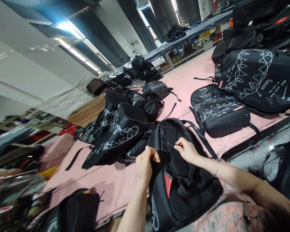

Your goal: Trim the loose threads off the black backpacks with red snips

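Note:
A black backpack (183,190) lies back-side up at the near edge of the pink table (111,183), a red tab showing on it. My left hand (145,162) is closed, pinching the bag's upper left edge. My right hand (187,149), a bracelet on its wrist, is closed in a pinch at the top of the back panel, with a bit of red showing at the fingertips. Both hands touch this backpack.
Several black backpacks with white line drawings lie around: a heap to the left (118,135), one flat (219,109) and a larger one (258,77) at the right. More bags are piled at the far end (140,69). Another black bag (74,212) sits lower left.

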The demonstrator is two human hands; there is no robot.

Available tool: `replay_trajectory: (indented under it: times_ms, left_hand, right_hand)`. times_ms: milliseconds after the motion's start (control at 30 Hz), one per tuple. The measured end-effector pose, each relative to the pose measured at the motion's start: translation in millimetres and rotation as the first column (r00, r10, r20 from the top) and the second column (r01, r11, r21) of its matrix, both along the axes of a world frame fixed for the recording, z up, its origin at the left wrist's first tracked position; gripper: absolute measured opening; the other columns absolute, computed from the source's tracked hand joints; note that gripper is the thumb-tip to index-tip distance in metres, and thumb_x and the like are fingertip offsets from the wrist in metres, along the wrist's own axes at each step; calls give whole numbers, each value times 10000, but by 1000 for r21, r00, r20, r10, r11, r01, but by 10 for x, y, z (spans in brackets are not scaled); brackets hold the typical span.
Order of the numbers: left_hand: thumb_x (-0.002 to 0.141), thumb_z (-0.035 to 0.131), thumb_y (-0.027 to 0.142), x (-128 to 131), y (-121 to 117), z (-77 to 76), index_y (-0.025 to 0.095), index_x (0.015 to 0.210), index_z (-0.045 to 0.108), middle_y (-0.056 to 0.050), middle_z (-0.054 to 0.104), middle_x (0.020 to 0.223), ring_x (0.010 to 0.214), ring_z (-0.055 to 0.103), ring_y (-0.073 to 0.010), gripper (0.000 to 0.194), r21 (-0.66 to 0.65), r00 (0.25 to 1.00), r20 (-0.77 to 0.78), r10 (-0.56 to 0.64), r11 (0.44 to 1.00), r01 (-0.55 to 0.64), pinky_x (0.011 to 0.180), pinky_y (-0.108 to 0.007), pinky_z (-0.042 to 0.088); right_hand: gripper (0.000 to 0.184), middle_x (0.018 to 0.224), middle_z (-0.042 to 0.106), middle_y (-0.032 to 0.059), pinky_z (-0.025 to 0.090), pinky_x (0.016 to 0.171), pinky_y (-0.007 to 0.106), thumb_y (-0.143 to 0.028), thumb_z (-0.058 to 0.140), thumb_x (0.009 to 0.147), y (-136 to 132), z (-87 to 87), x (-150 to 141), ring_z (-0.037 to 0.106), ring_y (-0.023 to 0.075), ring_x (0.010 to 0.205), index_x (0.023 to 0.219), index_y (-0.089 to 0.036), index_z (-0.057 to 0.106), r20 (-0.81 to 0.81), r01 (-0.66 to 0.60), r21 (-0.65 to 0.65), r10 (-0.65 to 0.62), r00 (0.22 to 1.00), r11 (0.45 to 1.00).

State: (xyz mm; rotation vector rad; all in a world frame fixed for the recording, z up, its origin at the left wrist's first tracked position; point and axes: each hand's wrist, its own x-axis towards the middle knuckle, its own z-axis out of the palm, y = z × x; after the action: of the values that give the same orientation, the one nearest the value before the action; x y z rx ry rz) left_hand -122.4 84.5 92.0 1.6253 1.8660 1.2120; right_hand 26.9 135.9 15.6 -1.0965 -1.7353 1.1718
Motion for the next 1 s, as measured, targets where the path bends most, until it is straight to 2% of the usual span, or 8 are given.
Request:
replay_trajectory:
  times_ms: [33,100,200,333,400,567,733,1000]
  left_hand:
    - [861,273,493,-7,3,22,182,530,501,-36,523,516,505,483,-142,508,-31,999,-18,-31,999,30,528,-263,418]
    - [841,336,483,-19,32,58,173,696,597,-59,605,694,611,538,-160,430,-108,978,-197,-71,993,50,605,-279,451]
    - [779,469,413,-12,109,75,189,919,627,-76,597,932,737,561,-184,308,-193,849,-518,-99,981,-3,701,-306,461]
    - [735,540,276,58,193,47,195,845,642,-75,572,976,822,572,-210,170,-320,658,-730,-185,943,-90,677,-289,444]
    - [745,527,239,98,205,25,195,744,631,-62,579,937,802,577,-211,113,-351,595,-775,-214,928,-124,615,-277,425]
    - [815,417,209,114,145,-37,175,723,568,-65,564,965,745,580,-197,180,-330,589,-783,-197,935,-126,544,-275,389]
    - [817,402,218,30,77,-93,190,709,528,-64,548,992,839,583,-186,168,-294,654,-740,-157,950,-105,638,-265,440]
    - [806,407,236,-34,82,-158,198,694,521,-71,547,975,855,576,-193,164,-252,721,-683,-120,965,-78,693,-283,449]
  right_hand:
    - [34,830,609,-23,386,684,240,-221,550,840,8,-23,8,578,146,780,865,-219,527,-9,30,-14,-30,999,999]
    - [37,824,606,-18,395,692,249,-218,545,841,12,-58,18,576,153,779,866,-214,518,-20,61,-21,-62,998,998]
    - [28,821,603,-14,402,694,256,-211,536,844,-4,-82,21,574,156,776,857,-210,511,-29,66,-6,-67,997,998]
    - [46,832,605,-6,405,699,256,-201,548,837,-24,-95,16,575,159,788,861,-206,509,1,60,-6,-60,998,998]
    - [62,854,607,-1,404,713,253,-193,556,832,-27,-102,17,575,159,815,870,-203,509,19,47,-1,-47,999,999]
    - [68,878,611,-1,388,700,244,-195,568,827,-53,-67,39,575,158,836,873,-205,520,91,-15,45,11,996,999]
    - [30,863,608,-6,352,632,242,-234,560,843,-98,19,57,574,155,777,864,-224,542,206,-119,125,92,974,985]
    - [99,870,600,8,334,593,243,-259,578,841,-95,27,68,571,160,753,922,-224,533,290,-181,191,121,950,965]
